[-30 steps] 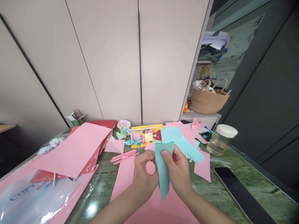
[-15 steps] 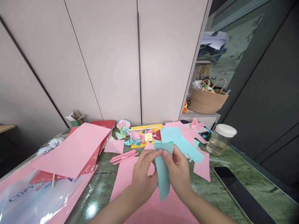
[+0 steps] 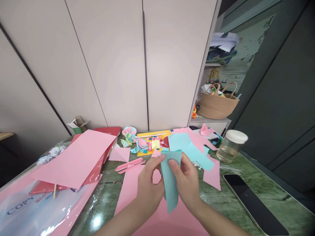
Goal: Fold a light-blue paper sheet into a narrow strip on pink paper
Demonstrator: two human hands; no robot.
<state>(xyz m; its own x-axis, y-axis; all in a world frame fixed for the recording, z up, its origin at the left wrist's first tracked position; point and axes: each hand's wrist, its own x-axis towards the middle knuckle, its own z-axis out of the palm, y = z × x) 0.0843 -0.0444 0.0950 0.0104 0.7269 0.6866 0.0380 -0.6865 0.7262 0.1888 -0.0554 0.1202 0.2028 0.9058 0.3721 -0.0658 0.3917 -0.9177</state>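
Note:
Both my hands hold a folded light-blue paper (image 3: 169,185) upright above the table. My left hand (image 3: 148,190) pinches its left edge near the top, fingers curled. My right hand (image 3: 188,185) grips its right side, thumb pressed on the front. Under the hands lies a large pink sheet (image 3: 147,216). More light-blue paper (image 3: 190,149) lies just behind the hands.
A big pink sheet (image 3: 78,157) over red paper lies at left, above a clear plastic pack (image 3: 29,209). Small origami pieces (image 3: 137,142) sit at the back. A lidded glass jar (image 3: 231,146) and a black phone (image 3: 253,205) are at right. A woven basket (image 3: 218,105) stands on a shelf.
My left fingers have slid up along the blue paper's left edge to its top corner. The paper and right hand have barely moved.

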